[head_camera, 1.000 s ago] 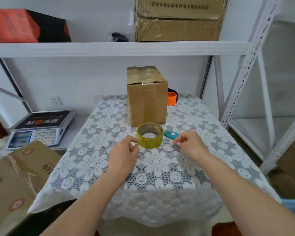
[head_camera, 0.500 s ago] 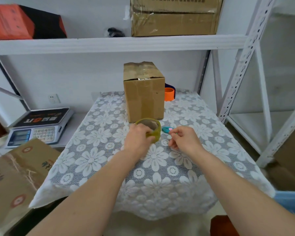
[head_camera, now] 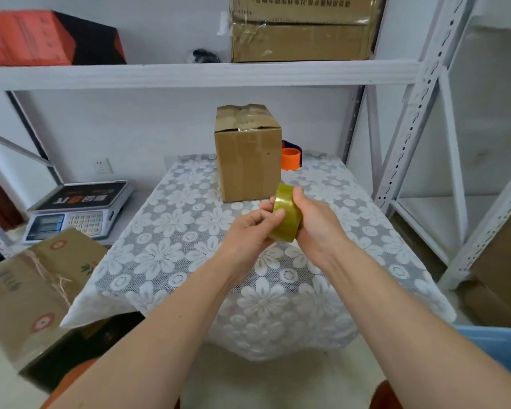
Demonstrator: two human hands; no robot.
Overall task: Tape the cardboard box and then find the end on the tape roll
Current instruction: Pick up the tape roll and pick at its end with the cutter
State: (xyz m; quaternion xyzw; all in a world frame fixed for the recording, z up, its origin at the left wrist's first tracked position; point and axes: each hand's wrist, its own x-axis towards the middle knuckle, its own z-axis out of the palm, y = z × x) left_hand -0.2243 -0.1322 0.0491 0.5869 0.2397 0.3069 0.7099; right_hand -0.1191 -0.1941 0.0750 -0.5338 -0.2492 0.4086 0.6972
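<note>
A yellowish roll of clear tape [head_camera: 286, 215] is held upright above the table between both hands. My right hand [head_camera: 314, 224] grips it from the right, thumb over the top edge. My left hand [head_camera: 252, 228] holds its left side, thumb pressed on the outer band and fingers behind. The cardboard box [head_camera: 248, 153] stands upright at the back of the table, flaps closed and shiny tape across its top. Both hands are well in front of the box.
The table [head_camera: 174, 261] has a white flowered lace cloth. An orange tape roll [head_camera: 290, 158] sits behind the box. A scale [head_camera: 80, 211] and a carton [head_camera: 33, 287] are at the left, shelf posts [head_camera: 407, 113] at the right, a shelf [head_camera: 189, 73] overhead.
My left hand took the tape roll off the table and lifted it. My right hand closed on it from the right, and the roll now stands on edge. The small blue item is hidden.
</note>
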